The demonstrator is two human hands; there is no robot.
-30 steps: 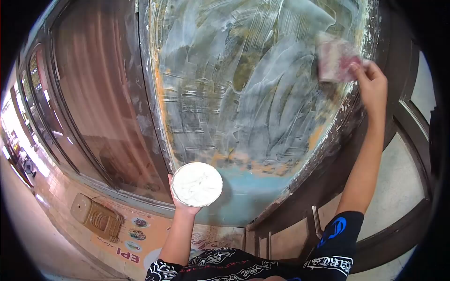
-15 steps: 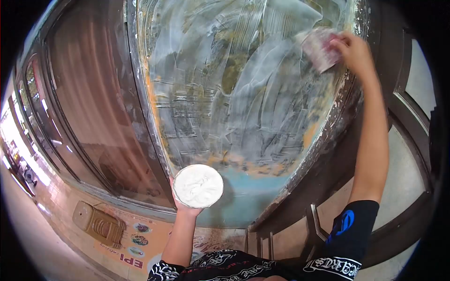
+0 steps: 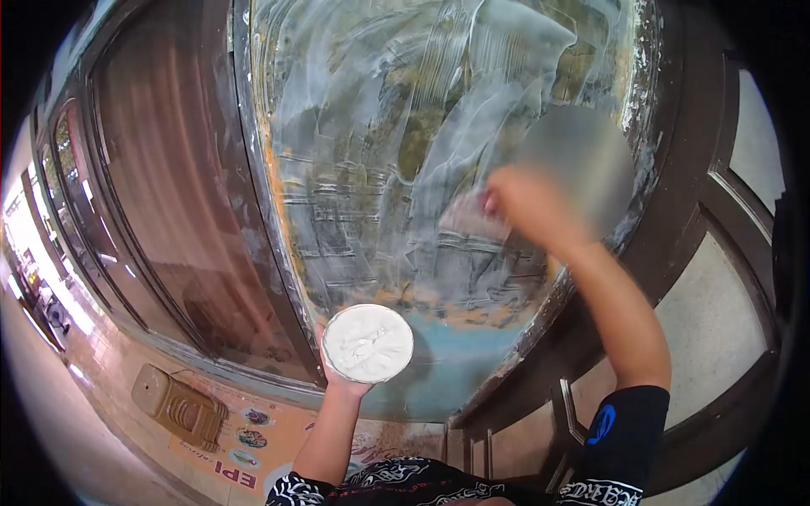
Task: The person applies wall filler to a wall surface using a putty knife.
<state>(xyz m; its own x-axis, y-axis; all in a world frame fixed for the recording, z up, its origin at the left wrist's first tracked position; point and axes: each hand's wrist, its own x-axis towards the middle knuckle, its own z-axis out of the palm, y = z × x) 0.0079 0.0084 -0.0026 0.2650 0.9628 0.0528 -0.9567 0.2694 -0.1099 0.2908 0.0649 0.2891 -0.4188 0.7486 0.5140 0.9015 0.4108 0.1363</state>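
My left hand (image 3: 345, 389) supports a round tub (image 3: 374, 381) from below and the side. White putty (image 3: 369, 341) fills it to the rim, its surface wrinkled. My right hand (image 3: 530, 202), smeared by motion, is closed on a flat, pinkish putty spreader (image 3: 474, 217) coated with whitish paste. The spreader is at the lower middle of a wall panel (image 3: 337, 181), above and to the right of the tub. Streaky grey-white putty covers most of the panel, with orange-brown patches near its edges and a pale blue strip along the bottom.
Left of the panel is a dark-framed window (image 3: 169, 169) with brownish curtains. A brown panelled door (image 3: 679, 185) stands on the right. On the floor, a brown plastic stool (image 3: 181, 407) lies beside a printed orange banner (image 3: 253, 438). A blurred round patch hides part of the panel's right side.
My right hand has moved down and left with the spreader, from the panel's upper right edge to its lower middle. My left hand and the tub have shifted slightly right and down.
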